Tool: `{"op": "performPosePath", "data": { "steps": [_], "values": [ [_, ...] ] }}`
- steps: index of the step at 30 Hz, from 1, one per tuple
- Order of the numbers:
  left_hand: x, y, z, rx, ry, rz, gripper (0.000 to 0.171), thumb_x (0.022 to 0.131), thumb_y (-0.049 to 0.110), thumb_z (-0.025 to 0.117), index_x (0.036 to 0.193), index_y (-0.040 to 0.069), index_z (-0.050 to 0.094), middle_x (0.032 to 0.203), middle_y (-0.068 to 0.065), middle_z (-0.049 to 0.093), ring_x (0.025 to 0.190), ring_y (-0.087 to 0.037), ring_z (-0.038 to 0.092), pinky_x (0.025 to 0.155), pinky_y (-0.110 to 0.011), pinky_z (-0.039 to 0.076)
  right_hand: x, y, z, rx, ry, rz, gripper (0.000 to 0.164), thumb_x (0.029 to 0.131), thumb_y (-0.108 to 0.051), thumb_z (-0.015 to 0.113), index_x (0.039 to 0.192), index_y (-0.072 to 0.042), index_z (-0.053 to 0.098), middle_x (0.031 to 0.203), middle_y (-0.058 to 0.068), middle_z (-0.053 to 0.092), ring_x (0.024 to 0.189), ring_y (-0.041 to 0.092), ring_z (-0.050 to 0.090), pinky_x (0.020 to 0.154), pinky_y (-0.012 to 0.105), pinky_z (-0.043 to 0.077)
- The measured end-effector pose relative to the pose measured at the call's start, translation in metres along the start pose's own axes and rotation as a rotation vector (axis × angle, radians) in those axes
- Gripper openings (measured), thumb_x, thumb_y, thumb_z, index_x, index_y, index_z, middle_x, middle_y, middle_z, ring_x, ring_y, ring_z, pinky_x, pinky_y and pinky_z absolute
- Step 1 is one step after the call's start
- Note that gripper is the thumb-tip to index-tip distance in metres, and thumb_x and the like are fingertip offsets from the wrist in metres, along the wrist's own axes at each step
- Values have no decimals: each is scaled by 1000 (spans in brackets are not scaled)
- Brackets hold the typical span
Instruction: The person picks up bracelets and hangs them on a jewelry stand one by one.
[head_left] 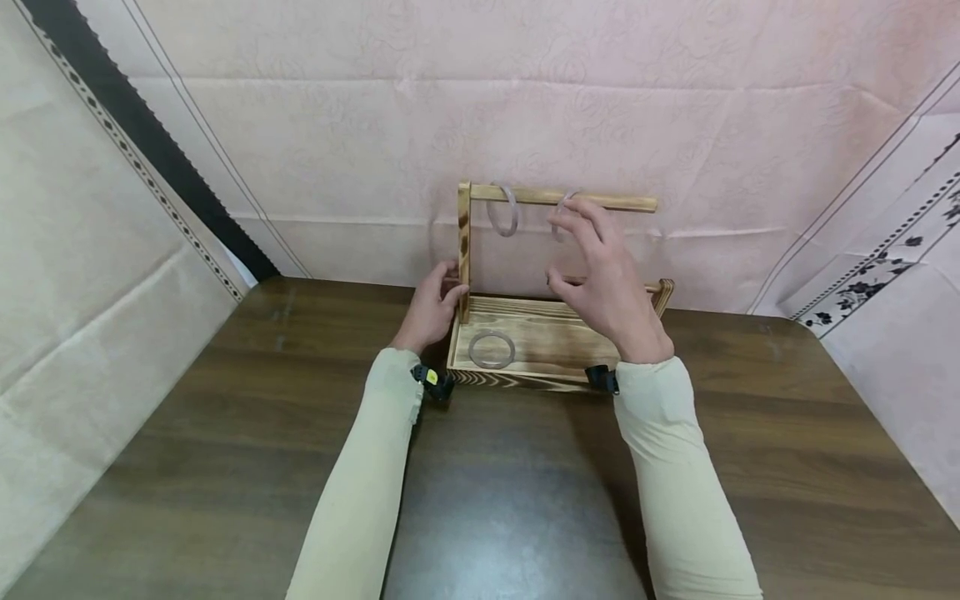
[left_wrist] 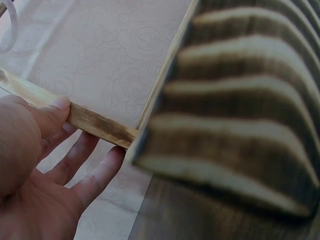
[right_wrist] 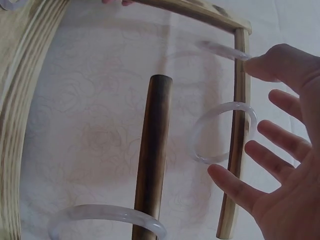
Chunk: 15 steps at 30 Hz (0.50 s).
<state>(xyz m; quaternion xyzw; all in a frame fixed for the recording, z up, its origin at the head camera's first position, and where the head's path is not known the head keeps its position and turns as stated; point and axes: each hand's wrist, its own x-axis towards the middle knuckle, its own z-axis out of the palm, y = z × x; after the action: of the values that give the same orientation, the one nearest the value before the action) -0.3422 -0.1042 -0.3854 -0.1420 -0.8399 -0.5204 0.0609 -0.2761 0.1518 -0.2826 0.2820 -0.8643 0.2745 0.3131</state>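
A wooden rack with a tray base (head_left: pixel 540 333) stands at the back of the table. My left hand (head_left: pixel 427 312) pinches its upright post (head_left: pixel 464 242) between thumb and fingers near the base. The top bar (head_left: pixel 618 202) carries two pale translucent bangles: one bangle (head_left: pixel 514 213) by the post, another bangle (right_wrist: pixel 194 137) farther along. Beside that second one my right hand (head_left: pixel 611 279) is raised with fingers spread, fingertips close to the ring and the bar. In the right wrist view, a third bangle (right_wrist: pixel 100 212) circles the shorter dark rod (right_wrist: pixel 151 145).
Another bangle (head_left: pixel 491 365) lies flat in the tray's left part. Patterned pale cloth (head_left: pixel 337 150) hangs right behind the rack and along both sides. The brown wooden table (head_left: pixel 225 467) extends in front and to either side.
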Motion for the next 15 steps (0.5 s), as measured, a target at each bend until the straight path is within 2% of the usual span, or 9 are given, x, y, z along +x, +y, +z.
{"op": "performPosePath", "data": {
  "steps": [15],
  "values": [
    [0,0,-1,-3,2,-1,38,106,14,54,142,2,47,137,-20,59,131,-32,57,110,-44,50,-10,-13,5,-25,-29,-28,58,82,-13,86,134,-6,60,142,15,53,134,35,49,115,49,41]
  ]
}}
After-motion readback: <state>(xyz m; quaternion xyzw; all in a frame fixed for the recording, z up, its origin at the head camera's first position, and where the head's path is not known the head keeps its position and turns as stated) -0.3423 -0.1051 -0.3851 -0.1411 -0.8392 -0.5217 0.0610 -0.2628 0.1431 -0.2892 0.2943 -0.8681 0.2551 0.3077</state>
